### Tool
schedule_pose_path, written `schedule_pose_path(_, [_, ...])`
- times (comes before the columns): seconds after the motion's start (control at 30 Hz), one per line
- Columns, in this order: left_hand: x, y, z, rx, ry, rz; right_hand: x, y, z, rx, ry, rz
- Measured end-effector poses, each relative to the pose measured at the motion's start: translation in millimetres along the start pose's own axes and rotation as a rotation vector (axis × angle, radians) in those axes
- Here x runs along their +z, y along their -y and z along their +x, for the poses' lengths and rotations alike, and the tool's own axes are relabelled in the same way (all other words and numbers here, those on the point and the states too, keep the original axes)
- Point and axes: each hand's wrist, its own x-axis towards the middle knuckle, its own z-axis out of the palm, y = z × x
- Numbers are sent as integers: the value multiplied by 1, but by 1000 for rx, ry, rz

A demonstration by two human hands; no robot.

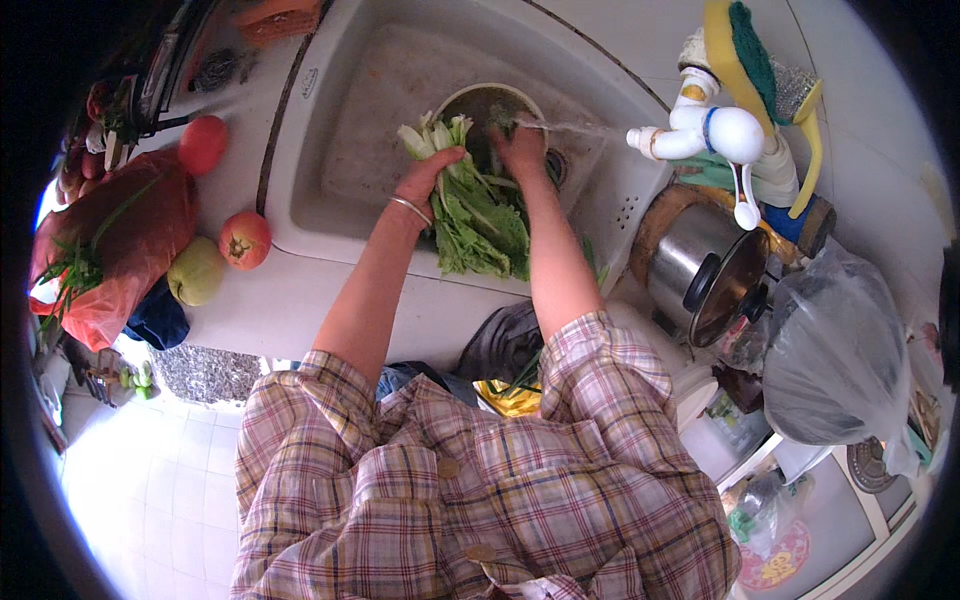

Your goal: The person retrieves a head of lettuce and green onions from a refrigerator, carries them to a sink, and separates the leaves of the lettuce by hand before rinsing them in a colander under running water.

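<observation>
My left hand (424,178) is closed around the pale stems of a bunch of leafy greens (480,225), whose leaves hang toward the near edge of the sink (311,180). My right hand (520,146) is at the right side of a round bowl (457,97) in the basin, its fingers over the bowl; whether they grip anything cannot be told. A thin stream of water runs from the white faucet (652,142) to my right hand. Part of the bowl is hidden behind the greens and my hands.
Left on the counter are a tomato (245,240), another red round one (203,145), a green round fruit (195,271) and a red plastic bag (127,232). Right of the sink stand a steel pot (682,240) with a glass lid (727,289) and a clear plastic bag (832,345).
</observation>
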Motion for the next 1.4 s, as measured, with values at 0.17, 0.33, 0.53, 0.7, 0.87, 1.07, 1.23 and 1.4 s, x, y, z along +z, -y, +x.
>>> schedule_pose_path(0.17, [-10,2,2,7,-120,-75,9,8,1,370,350,141])
schedule_pose_path(0.33, [-1,-1,-3,-33,-61,-64,-7,17,-9,696,406,379])
schedule_pose_path(0.53, [6,-1,-7,-16,-44,-39,-27,41,-9,716,293,804])
schedule_pose_path(0.7, [14,-2,3,-37,27,36,-36,58,-6,338,103,847])
schedule_pose_path(0.87, [16,-7,13,-44,-27,222,-38,50,5,172,216,417])
schedule_pose_path(1.07, [8,2,19,-93,30,247,-20,25,18,405,249,121])
schedule_pose_path(1.23, [-6,4,18,-95,59,-6,-32,32,17,588,435,831])
schedule_pose_path(1.4, [-7,3,26,-105,27,21,-49,57,12,298,555,982])
